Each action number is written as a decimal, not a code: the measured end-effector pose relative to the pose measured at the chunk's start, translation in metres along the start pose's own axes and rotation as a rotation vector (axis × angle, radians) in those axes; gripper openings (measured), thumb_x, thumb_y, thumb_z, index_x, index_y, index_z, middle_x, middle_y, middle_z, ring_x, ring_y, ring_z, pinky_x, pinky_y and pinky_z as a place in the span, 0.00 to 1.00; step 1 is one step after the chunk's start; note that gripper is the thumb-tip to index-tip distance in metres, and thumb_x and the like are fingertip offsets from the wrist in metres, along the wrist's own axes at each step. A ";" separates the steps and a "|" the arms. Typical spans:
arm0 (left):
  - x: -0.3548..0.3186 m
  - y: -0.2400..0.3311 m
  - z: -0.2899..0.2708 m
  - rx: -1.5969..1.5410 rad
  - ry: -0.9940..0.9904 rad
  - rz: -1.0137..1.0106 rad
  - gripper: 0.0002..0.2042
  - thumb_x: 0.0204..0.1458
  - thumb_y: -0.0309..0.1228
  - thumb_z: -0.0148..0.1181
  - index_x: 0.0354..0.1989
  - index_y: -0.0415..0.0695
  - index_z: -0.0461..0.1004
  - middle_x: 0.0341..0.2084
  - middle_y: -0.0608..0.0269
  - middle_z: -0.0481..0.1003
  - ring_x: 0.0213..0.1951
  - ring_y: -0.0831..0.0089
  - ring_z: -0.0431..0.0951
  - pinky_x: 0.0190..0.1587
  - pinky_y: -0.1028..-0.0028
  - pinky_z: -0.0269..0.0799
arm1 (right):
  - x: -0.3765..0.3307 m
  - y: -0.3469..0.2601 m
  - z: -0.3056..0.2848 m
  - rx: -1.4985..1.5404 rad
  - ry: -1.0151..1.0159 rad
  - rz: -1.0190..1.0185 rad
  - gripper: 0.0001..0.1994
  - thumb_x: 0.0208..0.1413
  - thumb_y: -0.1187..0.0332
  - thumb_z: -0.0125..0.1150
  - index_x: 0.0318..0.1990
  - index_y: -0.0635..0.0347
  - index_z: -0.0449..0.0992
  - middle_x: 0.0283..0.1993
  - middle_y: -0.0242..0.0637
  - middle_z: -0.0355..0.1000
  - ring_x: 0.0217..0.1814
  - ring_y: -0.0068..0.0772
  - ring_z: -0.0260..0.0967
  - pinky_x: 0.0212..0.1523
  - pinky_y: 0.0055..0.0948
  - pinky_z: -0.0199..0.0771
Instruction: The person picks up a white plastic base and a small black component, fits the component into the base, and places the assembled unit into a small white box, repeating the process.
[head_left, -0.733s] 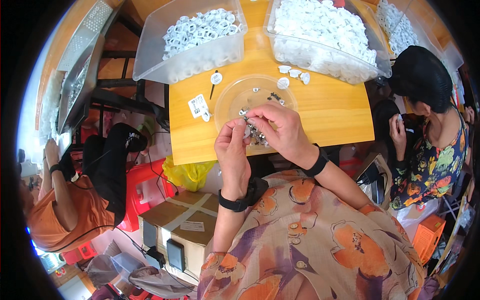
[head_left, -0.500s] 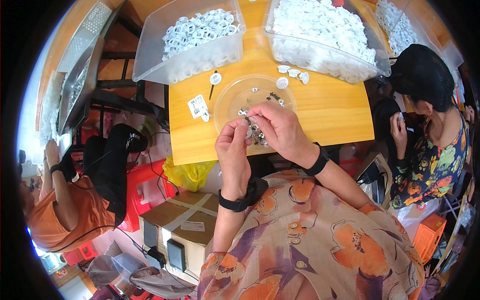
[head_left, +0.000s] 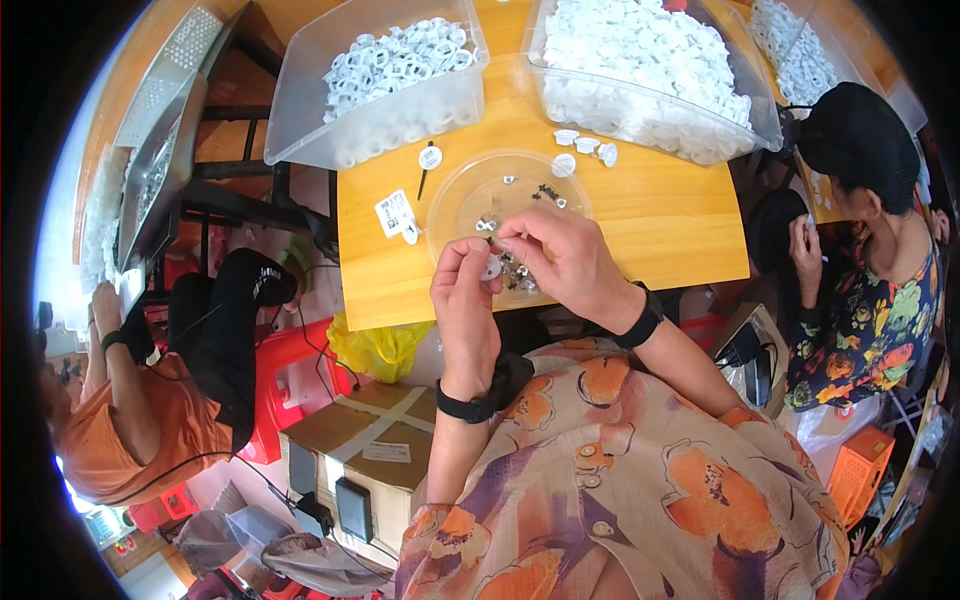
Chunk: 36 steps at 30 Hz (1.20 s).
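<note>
My left hand (head_left: pixel 466 308) pinches a small round white plastic part (head_left: pixel 491 267) over the near side of a shallow clear round tray (head_left: pixel 443 190). Close beside it, my right hand (head_left: pixel 566 262) has thumb and forefinger pressed together near the top of that part. Whatever the right fingertips grip is too small to make out; a tiny dark piece shows between the hands. Below and around my fingers, small shiny metal pieces (head_left: pixel 519 275) lie in the tray. Small black pieces (head_left: pixel 546 191) sit at its far right.
Two clear bins, left (head_left: pixel 400 125) and right (head_left: pixel 650 115), hold many white plastic parts. Several loose white caps (head_left: pixel 585 147) lie by the right bin. A white label (head_left: pixel 394 213) and a black-stemmed white disc (head_left: pixel 430 157) rest left of the tray. Co-workers sit at both sides.
My right fingers have shifted slightly, and the white part in my left hand shows more plainly. The co-worker at right has moved the head and hand a little.
</note>
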<state>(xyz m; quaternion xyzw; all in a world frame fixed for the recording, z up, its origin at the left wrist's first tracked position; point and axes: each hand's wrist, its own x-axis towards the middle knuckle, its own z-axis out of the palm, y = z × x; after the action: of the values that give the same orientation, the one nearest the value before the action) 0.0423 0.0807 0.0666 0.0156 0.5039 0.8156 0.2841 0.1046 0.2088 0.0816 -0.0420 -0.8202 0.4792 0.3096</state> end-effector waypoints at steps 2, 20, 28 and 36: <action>0.001 -0.001 -0.001 -0.028 -0.010 -0.013 0.03 0.58 0.27 0.52 0.33 0.44 0.72 0.27 0.69 0.73 0.27 0.83 0.68 0.29 0.82 0.63 | -0.001 0.001 0.001 -0.031 0.001 -0.021 0.04 0.50 0.74 0.60 0.32 0.60 0.71 0.29 0.39 0.71 0.30 0.43 0.70 0.29 0.36 0.67; -0.001 0.002 -0.001 -0.105 -0.084 -0.071 0.11 0.61 0.32 0.46 0.42 0.38 0.72 0.36 0.64 0.74 0.37 0.77 0.72 0.40 0.77 0.70 | -0.004 -0.002 -0.001 0.153 0.046 0.249 0.05 0.49 0.73 0.60 0.32 0.62 0.72 0.24 0.35 0.71 0.24 0.29 0.70 0.26 0.26 0.67; -0.001 0.001 -0.002 -0.198 -0.179 -0.106 0.16 0.62 0.32 0.43 0.53 0.34 0.66 0.46 0.57 0.71 0.49 0.69 0.72 0.55 0.69 0.68 | -0.007 -0.009 0.000 0.086 0.016 0.279 0.04 0.49 0.73 0.60 0.30 0.62 0.72 0.21 0.38 0.71 0.22 0.31 0.71 0.24 0.27 0.69; -0.002 0.002 0.002 -0.159 -0.159 -0.150 0.17 0.62 0.29 0.46 0.56 0.34 0.63 0.49 0.53 0.71 0.51 0.66 0.72 0.56 0.68 0.68 | -0.009 -0.006 0.006 0.068 0.094 0.329 0.04 0.49 0.72 0.59 0.30 0.63 0.72 0.23 0.40 0.72 0.24 0.36 0.72 0.26 0.29 0.71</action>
<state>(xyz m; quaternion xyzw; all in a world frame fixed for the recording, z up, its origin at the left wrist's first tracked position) 0.0434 0.0805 0.0699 0.0199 0.4132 0.8257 0.3836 0.1096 0.1976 0.0795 -0.1874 -0.7701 0.5486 0.2660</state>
